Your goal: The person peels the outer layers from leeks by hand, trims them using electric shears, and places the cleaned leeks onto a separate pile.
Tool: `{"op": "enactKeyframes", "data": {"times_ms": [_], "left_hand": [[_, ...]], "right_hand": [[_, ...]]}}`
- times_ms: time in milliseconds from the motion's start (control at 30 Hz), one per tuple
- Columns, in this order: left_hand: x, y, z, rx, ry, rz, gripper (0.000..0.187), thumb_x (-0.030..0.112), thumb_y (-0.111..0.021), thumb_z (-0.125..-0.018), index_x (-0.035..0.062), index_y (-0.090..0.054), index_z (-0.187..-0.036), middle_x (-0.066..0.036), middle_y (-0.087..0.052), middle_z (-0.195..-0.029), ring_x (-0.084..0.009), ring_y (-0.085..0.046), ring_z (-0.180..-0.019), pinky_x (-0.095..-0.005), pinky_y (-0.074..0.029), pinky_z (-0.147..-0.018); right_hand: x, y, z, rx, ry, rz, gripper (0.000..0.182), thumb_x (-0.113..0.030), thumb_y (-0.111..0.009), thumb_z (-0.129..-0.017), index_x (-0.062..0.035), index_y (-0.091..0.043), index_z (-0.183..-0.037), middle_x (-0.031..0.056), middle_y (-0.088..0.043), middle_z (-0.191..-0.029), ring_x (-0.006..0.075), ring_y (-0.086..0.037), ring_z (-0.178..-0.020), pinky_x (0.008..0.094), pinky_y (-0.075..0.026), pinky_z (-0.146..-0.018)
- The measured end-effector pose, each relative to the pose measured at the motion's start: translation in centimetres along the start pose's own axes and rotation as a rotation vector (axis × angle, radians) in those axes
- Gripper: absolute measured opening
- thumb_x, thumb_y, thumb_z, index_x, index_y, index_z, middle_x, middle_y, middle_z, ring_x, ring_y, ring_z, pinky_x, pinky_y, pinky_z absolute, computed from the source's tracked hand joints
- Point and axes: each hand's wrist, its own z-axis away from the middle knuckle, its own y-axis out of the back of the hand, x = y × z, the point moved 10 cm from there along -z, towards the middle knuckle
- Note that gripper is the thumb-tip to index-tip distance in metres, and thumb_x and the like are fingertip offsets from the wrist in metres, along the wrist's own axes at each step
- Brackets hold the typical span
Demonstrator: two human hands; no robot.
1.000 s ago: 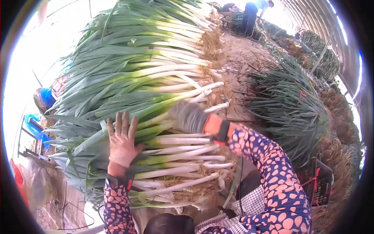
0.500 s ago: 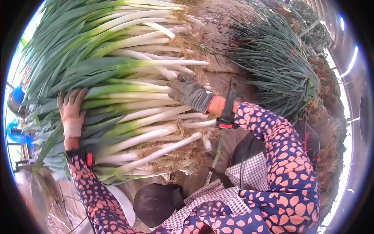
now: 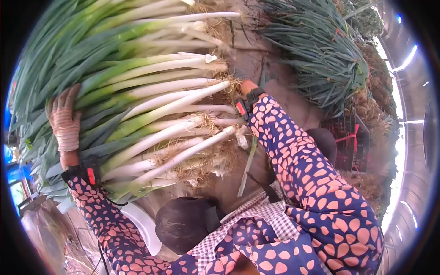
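Note:
A wide pile of leeks [image 3: 174, 101] lies before me, green leaves to the left, white stalks and stringy roots to the right. My left hand [image 3: 65, 120], in a striped glove, rests on the dark green leaves with its fingers stretched out. At the root ends is my right hand [image 3: 247, 86]. Only a strip near its wrist shows; the fingers are hidden behind the roots, so their hold cannot be seen. One leek [image 3: 192, 153] lies slantwise on top at the near side of the pile.
Another heap of thin green-leaved plants [image 3: 316, 55] lies at the upper right, with a red tie on it. A dark crate [image 3: 346, 142] with red cord stands below that. Close to my body are a black rounded shape [image 3: 185, 224] and a white curved object [image 3: 143, 227].
My right hand has gone from on top of the white stalks to behind the root ends. The view has shifted, and the leeks appear higher. My left hand still lies on the leaves.

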Motion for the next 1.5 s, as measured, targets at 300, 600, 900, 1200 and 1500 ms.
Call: {"op": "enactKeyframes", "data": {"times_ms": [300, 600, 900, 1200, 1500], "left_hand": [[-1.6, -2.7, 2.7, 0.045, -0.127, 0.234, 0.059, 0.001, -0.059, -0.062, 0.0117, -0.054, -0.120, -0.009, -0.055, -0.114, -0.0289, -0.048, -0.109, -0.0424, -0.030, -0.103], [-4.3, -5.0, 3.9, 0.010, -0.003, 0.318, 0.064, 0.000, -0.057, -0.054, 0.0110, -0.055, -0.117, -0.010, -0.054, -0.114, -0.0322, -0.046, -0.110, -0.0436, -0.031, -0.101], [-4.5, -0.1, 4.5, 0.081, 0.183, 0.661, 0.060, -0.001, -0.056, -0.058, 0.0103, -0.055, -0.118, -0.010, -0.051, -0.121, -0.0315, -0.043, -0.118, -0.0407, -0.033, -0.102], [-0.5, 2.3, -1.2, 0.126, 0.132, 0.161, 0.062, 0.011, -0.069, -0.064, 0.0134, -0.050, -0.123, -0.010, -0.045, -0.130, -0.0317, -0.040, -0.120, -0.0435, -0.033, -0.101], [3.1, -5.1, -9.7, 0.105, -0.031, -0.018, 0.050, 0.029, -0.063, -0.076, 0.0155, -0.051, -0.123, -0.010, -0.045, -0.131, -0.0288, -0.036, -0.125, -0.0516, -0.023, -0.104]], "right_hand": [[7.8, -11.6, 14.6, -0.592, -0.158, 0.226, 0.050, -0.037, -0.037, -0.090, -0.0047, -0.044, -0.127, 0.0214, -0.047, -0.126, 0.0330, -0.046, -0.116, 0.0390, -0.037, -0.097], [-4.2, -8.0, 7.3, -0.539, 0.212, -0.050, 0.047, -0.032, -0.030, -0.093, -0.0017, -0.045, -0.127, 0.0212, -0.044, -0.130, 0.0317, -0.044, -0.120, 0.0370, -0.036, -0.099], [-3.1, 17.3, -6.4, 0.298, 0.124, -0.517, 0.045, -0.044, -0.057, -0.081, -0.0132, -0.054, -0.114, 0.0199, -0.061, -0.103, 0.0352, -0.057, -0.098, 0.0397, -0.045, -0.083], [-13.7, 10.9, -10.3, 0.275, 0.517, 0.222, 0.029, -0.028, -0.052, -0.084, -0.0123, -0.055, -0.109, 0.0167, -0.063, -0.084, 0.0355, -0.061, -0.079, 0.0451, -0.047, -0.070], [-17.2, 2.7, -5.7, -0.172, 0.928, 0.302, 0.030, -0.018, -0.057, -0.082, -0.0075, -0.055, -0.111, 0.0196, -0.055, -0.112, 0.0316, -0.052, -0.105, 0.0401, -0.043, -0.087]]}}
